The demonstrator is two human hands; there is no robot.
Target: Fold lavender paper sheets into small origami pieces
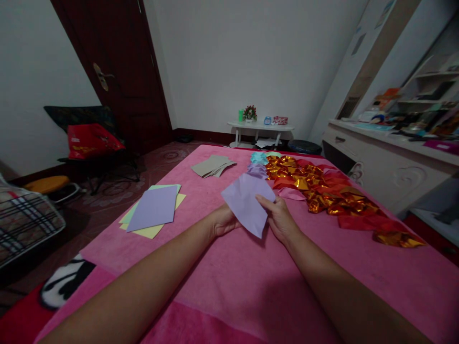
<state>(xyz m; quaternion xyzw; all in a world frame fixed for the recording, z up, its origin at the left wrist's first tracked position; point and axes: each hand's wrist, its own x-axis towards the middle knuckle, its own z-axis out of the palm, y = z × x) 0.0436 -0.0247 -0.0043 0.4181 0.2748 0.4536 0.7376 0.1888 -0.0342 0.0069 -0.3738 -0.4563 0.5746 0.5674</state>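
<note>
A lavender sheet of paper (247, 203) is held up over the pink blanket (229, 277), tilted with one corner pointing down. My left hand (224, 220) grips its lower left edge, fingers hidden behind the sheet. My right hand (278, 219) pinches its right edge, with the thumb lying on top of the paper. Just beyond the sheet lie a folded lavender piece (257, 170) and a folded light blue piece (258, 157).
A stack of lavender, green and yellow sheets (153, 210) lies to the left, grey cards (212, 166) farther back. Red and gold foil (322, 188) sprawls along the right. A white dresser (387, 167) stands right, a chair with a red bag (91, 141) left.
</note>
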